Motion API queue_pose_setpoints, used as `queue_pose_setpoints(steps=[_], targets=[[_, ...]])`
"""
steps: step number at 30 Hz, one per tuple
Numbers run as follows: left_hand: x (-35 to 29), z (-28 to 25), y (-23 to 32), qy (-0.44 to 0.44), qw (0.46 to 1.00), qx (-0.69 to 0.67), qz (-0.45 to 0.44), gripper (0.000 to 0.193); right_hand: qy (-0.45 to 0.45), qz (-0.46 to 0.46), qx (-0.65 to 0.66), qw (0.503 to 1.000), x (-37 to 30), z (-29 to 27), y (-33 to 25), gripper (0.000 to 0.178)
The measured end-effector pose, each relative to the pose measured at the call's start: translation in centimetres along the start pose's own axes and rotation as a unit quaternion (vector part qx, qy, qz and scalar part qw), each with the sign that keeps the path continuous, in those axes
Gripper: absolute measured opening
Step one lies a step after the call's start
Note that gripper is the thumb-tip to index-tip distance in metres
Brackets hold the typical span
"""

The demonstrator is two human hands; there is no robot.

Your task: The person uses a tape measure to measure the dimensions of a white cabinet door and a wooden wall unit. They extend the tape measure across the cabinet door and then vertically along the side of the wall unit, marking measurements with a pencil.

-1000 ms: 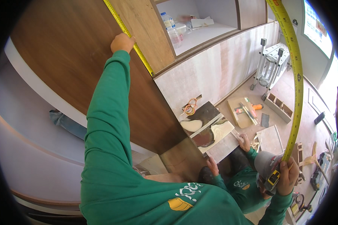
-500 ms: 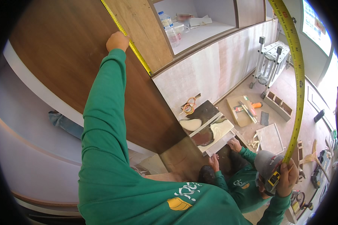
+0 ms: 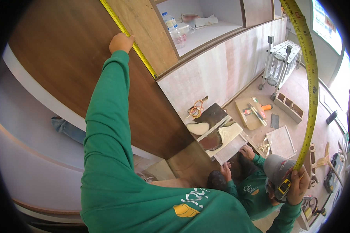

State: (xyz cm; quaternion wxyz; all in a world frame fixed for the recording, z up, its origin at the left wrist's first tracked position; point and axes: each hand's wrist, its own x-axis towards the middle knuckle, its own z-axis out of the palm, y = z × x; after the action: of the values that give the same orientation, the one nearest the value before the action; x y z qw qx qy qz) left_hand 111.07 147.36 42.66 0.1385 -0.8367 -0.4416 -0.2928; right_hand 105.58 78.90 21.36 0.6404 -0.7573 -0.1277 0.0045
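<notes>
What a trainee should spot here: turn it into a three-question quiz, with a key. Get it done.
1. Multiple choice: which hand holds the tape case? A) left B) right C) neither
2. True or false: plastic bottles are inside the open cabinet.
3. Fill in the colour: the only cap in view is mostly ____.

Key: 1 B, the right hand; 2 true; 3 grey.

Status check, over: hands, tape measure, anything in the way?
Left hand at the yellow blade, against the brown panel. Right hand gripping the tape measure, blade arching upward. Co-worker's grey cap appears right beside that hand.
</notes>
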Motion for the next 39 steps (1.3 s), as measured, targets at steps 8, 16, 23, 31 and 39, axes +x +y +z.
queue_pose_setpoints(steps=[8,16,23,31,39], targets=[[0.9,0.4,-1.0,0.025,0.999,-0.027,0.039,0.042,0.002,0.006,-0.005,1.000,-0.4,-0.9,0.9,0.025],[1.3,-1.0,-0.5,0.134,0.986,-0.103,0.008,0.049,0.007,-0.038,0.015,0.999,-0.3,-1.3,2.5,0.024],[2.8,-4.0,-0.6,0.280,0.959,0.004,0.046,0.056,-0.020,0.040,-0.009,0.999,-1.2,-1.3,-0.5,0.021],[3.2,-5.1,-0.7,0.207,0.939,0.161,0.223,0.049,-0.045,0.051,-0.024,0.997,-1.3,-0.7,-3.4,0.022],[3.6,-5.0,-1.0,0.080,0.929,0.152,0.327,0.026,-0.051,0.039,0.004,0.998,-1.0,-0.7,-2.5,0.025]])
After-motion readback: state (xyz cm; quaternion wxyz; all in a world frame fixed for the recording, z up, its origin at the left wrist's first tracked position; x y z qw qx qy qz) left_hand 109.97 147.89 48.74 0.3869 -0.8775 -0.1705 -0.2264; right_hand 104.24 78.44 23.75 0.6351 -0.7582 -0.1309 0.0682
